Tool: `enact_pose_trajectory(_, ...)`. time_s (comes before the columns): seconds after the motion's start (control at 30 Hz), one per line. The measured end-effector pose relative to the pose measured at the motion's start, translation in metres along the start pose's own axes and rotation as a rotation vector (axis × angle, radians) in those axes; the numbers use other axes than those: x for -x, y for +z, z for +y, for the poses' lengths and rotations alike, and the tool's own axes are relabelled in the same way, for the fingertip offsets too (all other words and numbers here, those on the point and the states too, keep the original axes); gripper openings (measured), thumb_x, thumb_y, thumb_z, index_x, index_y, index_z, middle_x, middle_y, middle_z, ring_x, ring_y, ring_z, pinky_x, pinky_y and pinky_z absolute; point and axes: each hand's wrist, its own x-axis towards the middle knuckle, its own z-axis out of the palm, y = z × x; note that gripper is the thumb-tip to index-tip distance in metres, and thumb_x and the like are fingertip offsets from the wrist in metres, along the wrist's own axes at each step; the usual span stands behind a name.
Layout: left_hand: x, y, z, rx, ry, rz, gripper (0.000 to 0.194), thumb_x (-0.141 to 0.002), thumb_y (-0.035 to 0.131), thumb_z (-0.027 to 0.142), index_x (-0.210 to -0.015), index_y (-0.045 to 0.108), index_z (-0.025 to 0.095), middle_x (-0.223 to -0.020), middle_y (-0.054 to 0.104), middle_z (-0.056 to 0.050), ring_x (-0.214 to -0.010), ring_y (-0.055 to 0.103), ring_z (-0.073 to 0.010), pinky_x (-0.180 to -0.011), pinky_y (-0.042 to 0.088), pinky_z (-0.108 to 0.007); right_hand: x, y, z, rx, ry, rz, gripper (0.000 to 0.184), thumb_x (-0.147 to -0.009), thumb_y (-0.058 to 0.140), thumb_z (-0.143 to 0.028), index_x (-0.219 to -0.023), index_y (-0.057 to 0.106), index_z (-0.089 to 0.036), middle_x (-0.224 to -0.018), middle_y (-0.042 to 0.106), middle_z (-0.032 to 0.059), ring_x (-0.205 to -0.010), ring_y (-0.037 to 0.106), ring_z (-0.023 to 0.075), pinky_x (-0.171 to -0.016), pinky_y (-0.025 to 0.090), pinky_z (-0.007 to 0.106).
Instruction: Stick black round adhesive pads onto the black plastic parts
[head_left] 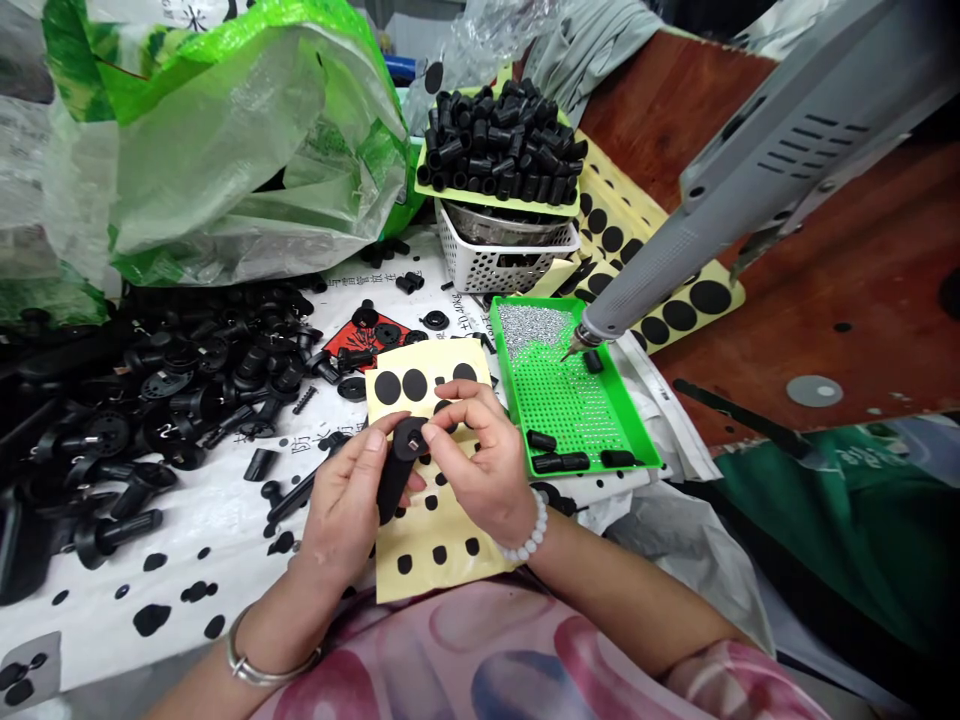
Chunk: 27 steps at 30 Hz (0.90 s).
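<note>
Between both hands is a black plastic part (396, 475) with a round disc-shaped end facing up and a long dark body below. My left hand (349, 495) is closed around its body. At the disc, my right hand (480, 455) pinches the edge with thumb and forefinger; whether a sticker lies between the fingertips I cannot make out. Beneath the hands lies a yellow backing sheet (420, 585) with black round and smaller rounded stickers, partly hidden by the hands.
A pile of black plastic parts (180, 380) covers the left. Right of the hands, a green tray (622, 400) holds small silver pieces and black caps, beneath a grey electric screwdriver (675, 220). Black tubes (502, 140) are heaped above a white basket (480, 265). A plastic bag (247, 150) stands behind.
</note>
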Motion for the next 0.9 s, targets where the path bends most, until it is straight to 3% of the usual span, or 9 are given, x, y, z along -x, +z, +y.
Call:
enact_pose_trajectory(0.07,0.002,-0.001,0.000,-0.095,0.082,0.066,0.050,-0.084,0.057,0.052,-0.117,0.062,0.015,-0.071,0.069,-0.003,-0.057,0.063,-0.0149,-0.054,0.052,-0.025,0.000,-0.001,-0.001,0.108,-0.054,0.021,0.006,-0.078,0.062,-0.020,-0.080,0.057,-0.022,-0.104,0.058,0.0097,-0.111,0.054,0.0253,-0.099,0.040,0.046)
enact_pose_trajectory(0.13,0.004,-0.004,0.001,-0.180,0.148,0.125,0.047,-0.084,0.056,0.050,-0.115,0.064,0.016,-0.075,0.069,-0.003,-0.059,0.064,-0.0148,-0.057,0.053,-0.026,-0.001,-0.002,-0.003,0.156,-0.028,0.054,0.026,-0.074,0.069,-0.026,-0.096,0.055,-0.021,-0.112,0.055,0.0118,-0.112,0.052,0.0271,-0.098,0.040,0.047)
enact_pose_trajectory(0.23,0.006,-0.006,0.001,-0.265,0.222,0.148,0.041,-0.087,0.054,0.047,-0.112,0.067,0.018,-0.083,0.071,-0.004,-0.062,0.065,-0.0159,-0.061,0.053,-0.027,-0.004,-0.001,-0.006,-0.038,0.191,-0.043,0.058,-0.065,0.078,-0.035,-0.113,0.047,-0.022,-0.101,0.058,0.0064,-0.084,0.059,0.0200,-0.079,0.050,0.039)
enact_pose_trajectory(0.37,0.010,-0.009,0.003,-0.382,0.360,0.093,0.031,-0.086,0.056,0.037,-0.109,0.071,0.021,-0.094,0.074,-0.005,-0.074,0.066,-0.0194,-0.068,0.051,-0.028,-0.005,0.005,-0.013,-0.506,0.468,-0.336,0.026,-0.074,0.068,-0.035,-0.091,0.053,-0.023,-0.067,0.055,-0.0055,-0.057,0.054,0.0109,-0.053,0.048,0.024)
enact_pose_trajectory(0.53,0.018,-0.033,0.010,-0.411,0.416,0.099,0.027,-0.081,0.062,0.035,-0.103,0.074,0.025,-0.090,0.074,-0.003,-0.060,0.060,-0.0168,-0.061,0.046,-0.027,-0.001,0.001,-0.009,-0.772,0.550,-0.550,0.025,-0.077,0.066,-0.037,-0.096,0.060,-0.022,-0.073,0.061,-0.0037,-0.056,0.056,0.0081,-0.053,0.047,0.022)
enact_pose_trajectory(0.63,0.020,-0.060,0.015,-0.569,0.479,0.300,0.033,-0.086,0.055,0.038,-0.114,0.068,0.027,-0.081,0.070,0.001,-0.062,0.058,-0.0163,-0.063,0.044,-0.026,-0.002,-0.007,-0.001,-0.753,0.557,-0.447,0.021,-0.081,0.063,-0.037,-0.094,0.063,-0.020,-0.075,0.065,-0.0009,-0.056,0.057,0.0082,-0.056,0.048,0.024)
enact_pose_trajectory(0.7,0.016,-0.076,0.015,-0.841,0.567,0.342,0.039,-0.088,0.052,0.041,-0.123,0.062,0.026,-0.092,0.069,-0.002,-0.078,0.062,-0.0213,-0.075,0.044,-0.030,-0.003,-0.011,0.002,-0.635,0.530,-0.316,0.016,-0.079,0.064,-0.032,-0.089,0.063,-0.020,-0.073,0.066,-0.0007,-0.056,0.057,0.0086,-0.057,0.049,0.025)
enact_pose_trajectory(0.8,0.004,-0.089,0.009,-1.295,0.662,0.152,0.058,-0.085,0.050,0.051,-0.133,0.051,0.017,-0.098,0.068,-0.012,-0.090,0.061,-0.0324,-0.085,0.041,-0.042,-0.005,-0.014,0.002,-0.476,0.469,-0.237,0.012,-0.079,0.063,-0.027,-0.088,0.063,-0.019,-0.074,0.065,-0.0001,-0.058,0.056,0.0092,-0.059,0.051,0.026)
enact_pose_trajectory(0.9,-0.005,-0.089,0.001,-1.517,0.678,0.034,0.067,-0.086,0.049,0.048,-0.139,0.040,0.007,-0.088,0.067,-0.015,-0.082,0.061,-0.0345,-0.081,0.042,-0.046,-0.005,-0.016,0.001,-0.325,0.342,-0.234,0.013,-0.081,0.060,-0.027,-0.092,0.063,-0.019,-0.078,0.065,0.0012,-0.063,0.058,0.0110,-0.060,0.051,0.027)
